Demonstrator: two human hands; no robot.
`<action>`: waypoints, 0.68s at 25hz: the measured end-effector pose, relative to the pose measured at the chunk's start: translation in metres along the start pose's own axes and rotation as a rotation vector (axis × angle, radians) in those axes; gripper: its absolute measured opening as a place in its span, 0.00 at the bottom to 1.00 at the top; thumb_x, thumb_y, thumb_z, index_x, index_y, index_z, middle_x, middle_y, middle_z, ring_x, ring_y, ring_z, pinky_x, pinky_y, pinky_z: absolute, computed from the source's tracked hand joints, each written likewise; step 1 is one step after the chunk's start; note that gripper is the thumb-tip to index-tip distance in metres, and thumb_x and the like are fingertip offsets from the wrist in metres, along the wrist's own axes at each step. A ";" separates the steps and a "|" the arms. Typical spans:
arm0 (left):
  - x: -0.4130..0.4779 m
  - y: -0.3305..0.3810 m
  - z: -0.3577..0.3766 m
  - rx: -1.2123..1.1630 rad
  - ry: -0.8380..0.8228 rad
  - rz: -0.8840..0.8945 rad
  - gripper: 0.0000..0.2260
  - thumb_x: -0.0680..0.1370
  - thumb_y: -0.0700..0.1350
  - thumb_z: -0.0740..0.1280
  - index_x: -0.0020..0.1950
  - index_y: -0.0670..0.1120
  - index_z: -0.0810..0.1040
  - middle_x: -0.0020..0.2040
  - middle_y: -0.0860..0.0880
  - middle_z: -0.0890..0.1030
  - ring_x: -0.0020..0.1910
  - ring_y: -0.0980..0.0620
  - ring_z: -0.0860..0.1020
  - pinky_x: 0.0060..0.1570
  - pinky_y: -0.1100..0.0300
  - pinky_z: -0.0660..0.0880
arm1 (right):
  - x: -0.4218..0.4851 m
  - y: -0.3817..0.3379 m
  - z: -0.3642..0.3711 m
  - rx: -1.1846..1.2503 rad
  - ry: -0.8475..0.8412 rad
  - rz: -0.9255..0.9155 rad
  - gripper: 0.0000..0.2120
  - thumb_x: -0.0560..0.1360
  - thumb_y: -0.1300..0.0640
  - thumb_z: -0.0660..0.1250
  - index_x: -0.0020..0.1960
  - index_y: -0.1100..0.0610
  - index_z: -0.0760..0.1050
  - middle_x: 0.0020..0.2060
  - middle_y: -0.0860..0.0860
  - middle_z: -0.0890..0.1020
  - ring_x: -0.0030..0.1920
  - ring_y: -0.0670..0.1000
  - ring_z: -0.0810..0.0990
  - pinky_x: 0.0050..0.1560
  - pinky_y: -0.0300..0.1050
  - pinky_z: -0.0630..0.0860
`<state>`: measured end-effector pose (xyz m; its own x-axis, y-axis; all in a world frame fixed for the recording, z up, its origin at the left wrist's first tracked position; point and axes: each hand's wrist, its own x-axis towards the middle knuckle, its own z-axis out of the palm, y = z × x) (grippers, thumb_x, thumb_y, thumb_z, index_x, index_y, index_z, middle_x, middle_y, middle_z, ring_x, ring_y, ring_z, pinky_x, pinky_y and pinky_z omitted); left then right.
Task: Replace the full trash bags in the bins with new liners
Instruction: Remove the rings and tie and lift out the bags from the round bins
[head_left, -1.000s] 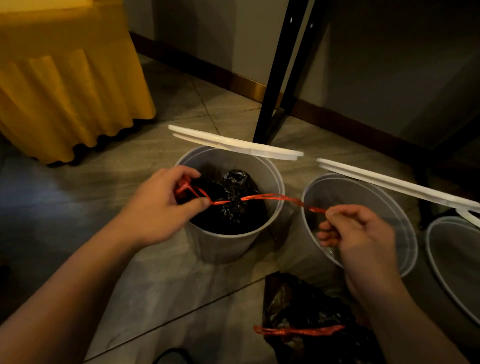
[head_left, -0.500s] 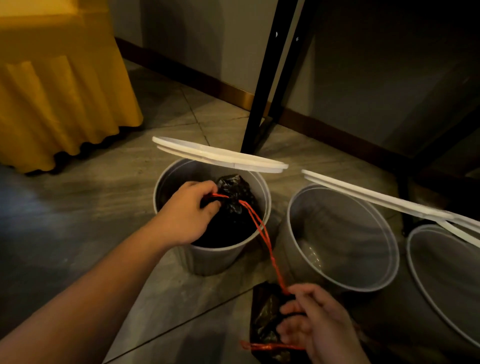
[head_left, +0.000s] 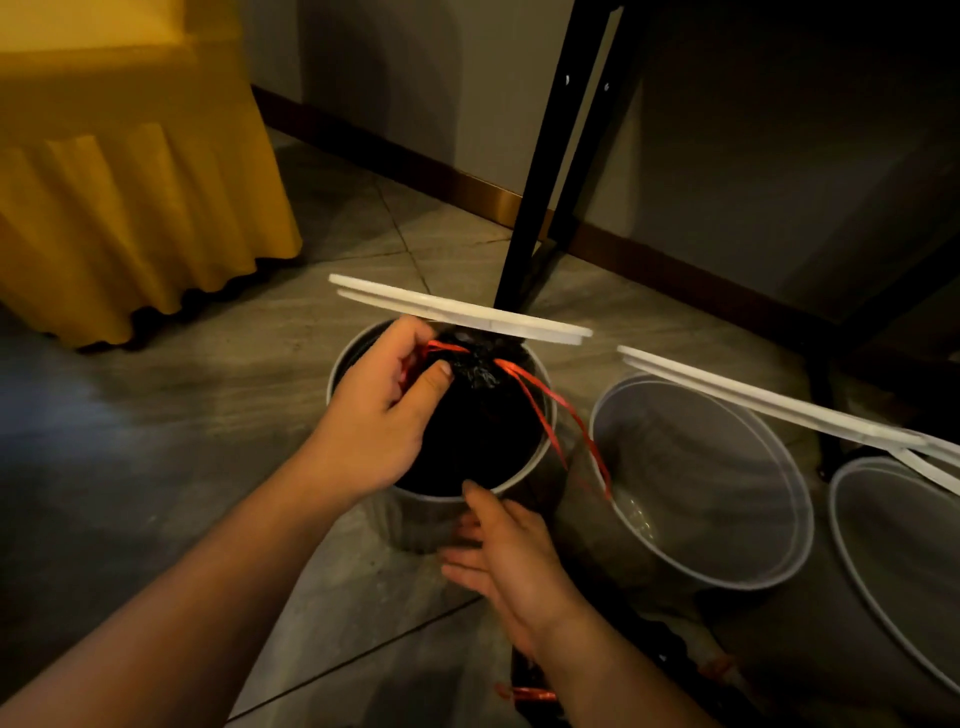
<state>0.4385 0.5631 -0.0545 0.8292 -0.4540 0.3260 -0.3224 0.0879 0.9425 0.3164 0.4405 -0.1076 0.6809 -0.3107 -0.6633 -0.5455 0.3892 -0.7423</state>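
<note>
The left hand pinches the red string atop the soft black bag (probably light) in the left bin; lift it there. The right hand, fingers straight, touches the bin's near side.

1. This looks like a banquet or function room in a hotel or restaurant, though only a corner shows.
2. At the left, a yellow pleated cover drapes a piece of furniture down to the floor.
3. The floor is large polished tiles. A dark skirting board with a brass-coloured strip runs along the wall.
4. Three matching grey bins with white lids stand side by side, one holding a tied black trash bag.
5. A black metal frame stands behind them.
</note>
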 end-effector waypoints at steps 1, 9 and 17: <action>-0.004 0.004 -0.001 0.044 -0.027 0.002 0.02 0.81 0.48 0.65 0.53 0.53 0.76 0.44 0.48 0.80 0.45 0.54 0.77 0.45 0.47 0.75 | 0.003 0.000 0.001 0.030 -0.010 -0.050 0.12 0.81 0.50 0.70 0.55 0.59 0.80 0.43 0.53 0.87 0.44 0.56 0.88 0.45 0.48 0.85; -0.006 0.082 -0.021 -0.020 -0.014 0.254 0.07 0.84 0.41 0.63 0.53 0.54 0.74 0.45 0.52 0.76 0.43 0.56 0.74 0.43 0.61 0.73 | 0.020 -0.005 0.003 0.142 0.035 -0.152 0.09 0.83 0.54 0.68 0.49 0.60 0.78 0.41 0.59 0.82 0.38 0.54 0.83 0.38 0.44 0.82; 0.033 0.158 -0.011 -0.103 0.154 0.568 0.08 0.85 0.35 0.61 0.56 0.49 0.71 0.51 0.47 0.75 0.49 0.51 0.74 0.50 0.58 0.73 | 0.025 -0.012 0.003 0.234 0.008 -0.112 0.12 0.83 0.53 0.67 0.58 0.62 0.76 0.36 0.58 0.85 0.35 0.57 0.86 0.37 0.48 0.82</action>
<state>0.4198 0.5716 0.1062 0.5992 -0.1782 0.7805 -0.6949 0.3684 0.6175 0.3412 0.4304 -0.1150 0.7263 -0.3692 -0.5799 -0.3388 0.5418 -0.7692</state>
